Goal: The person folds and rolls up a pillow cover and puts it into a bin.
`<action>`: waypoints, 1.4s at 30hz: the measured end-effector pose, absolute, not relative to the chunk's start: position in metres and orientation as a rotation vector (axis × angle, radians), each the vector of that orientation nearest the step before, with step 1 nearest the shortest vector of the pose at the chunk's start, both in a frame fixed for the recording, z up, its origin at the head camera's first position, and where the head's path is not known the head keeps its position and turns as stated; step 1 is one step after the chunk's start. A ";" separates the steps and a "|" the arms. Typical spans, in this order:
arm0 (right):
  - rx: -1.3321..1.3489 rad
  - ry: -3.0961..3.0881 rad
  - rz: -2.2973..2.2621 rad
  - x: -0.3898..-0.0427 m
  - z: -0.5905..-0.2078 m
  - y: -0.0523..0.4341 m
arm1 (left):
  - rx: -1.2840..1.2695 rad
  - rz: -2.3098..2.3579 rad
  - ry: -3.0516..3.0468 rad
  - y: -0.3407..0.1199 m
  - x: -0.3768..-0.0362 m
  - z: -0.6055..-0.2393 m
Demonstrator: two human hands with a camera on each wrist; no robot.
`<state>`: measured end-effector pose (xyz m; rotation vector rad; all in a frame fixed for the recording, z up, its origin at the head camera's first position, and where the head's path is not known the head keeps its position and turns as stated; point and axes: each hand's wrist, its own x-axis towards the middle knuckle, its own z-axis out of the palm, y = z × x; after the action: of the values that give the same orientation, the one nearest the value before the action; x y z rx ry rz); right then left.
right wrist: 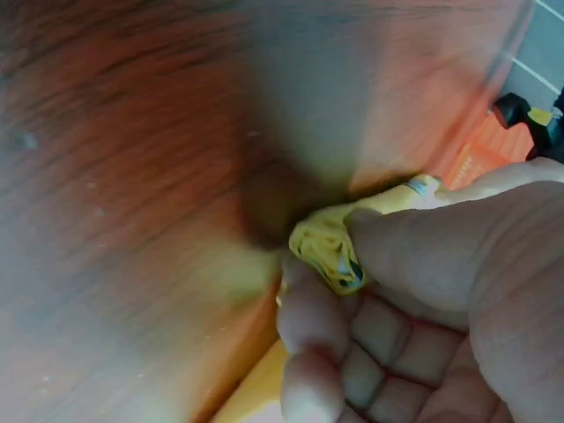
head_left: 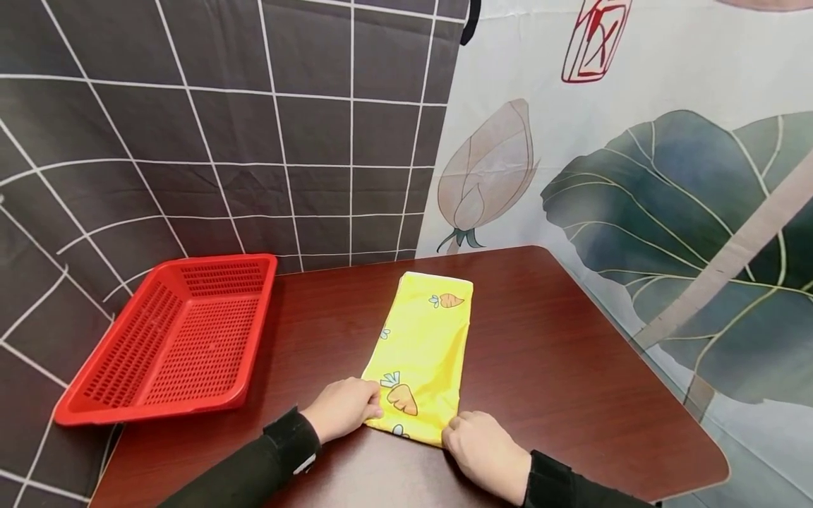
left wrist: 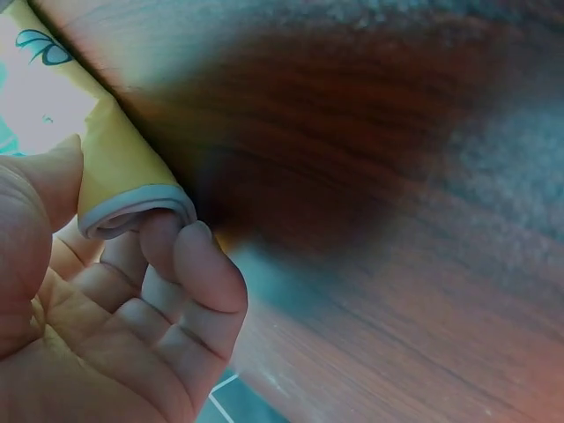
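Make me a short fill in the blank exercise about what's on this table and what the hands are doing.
1. Both hands pinch the near corners of a folded ____ cloth.
2. The cloth's printed pictures show ____.
3. The red basket lies beyond the ____ hand.
4. The right hand holds the corner against the ____ table.

Missing words: yellow; carrots; left; wooden

The cloth [head_left: 422, 353] is bright yellow, printed with orange carrots with green tops, its hem edged pale grey. The basket [head_left: 171, 339] at nine o'clock is red mesh. The desk [head_left: 559, 367] is dark reddish-brown woodgrain. Both sleeves [head_left: 254, 466] are black.
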<state>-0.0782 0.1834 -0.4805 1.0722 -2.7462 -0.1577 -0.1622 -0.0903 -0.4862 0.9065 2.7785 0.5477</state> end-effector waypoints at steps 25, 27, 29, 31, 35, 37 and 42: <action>0.730 -3.596 0.011 -0.122 -0.460 0.187 | 1.027 0.698 2.831 -0.100 -0.176 -0.547; 0.717 -3.609 0.014 -0.122 -0.460 0.187 | 1.015 0.725 2.809 -0.099 -0.172 -0.537; 0.714 -3.615 0.019 -0.122 -0.460 0.187 | 1.011 0.746 2.790 -0.098 -0.166 -0.522; 0.719 -3.615 0.021 -0.122 -0.460 0.188 | 1.006 0.730 2.790 -0.096 -0.159 -0.506; 0.730 -3.609 0.030 -0.123 -0.460 0.188 | 1.063 0.568 2.898 -0.091 -0.149 -0.490; 0.728 -3.609 0.025 -0.123 -0.461 0.189 | 1.193 0.404 2.998 -0.090 -0.147 -0.492; 0.699 -3.625 0.026 -0.124 -0.461 0.188 | 1.771 -0.068 3.122 -0.090 -0.144 -0.503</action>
<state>-0.1236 0.1885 -0.4609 0.6988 -3.6249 0.0257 -0.1438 -0.0897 -0.5032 1.7713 3.1220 -0.0676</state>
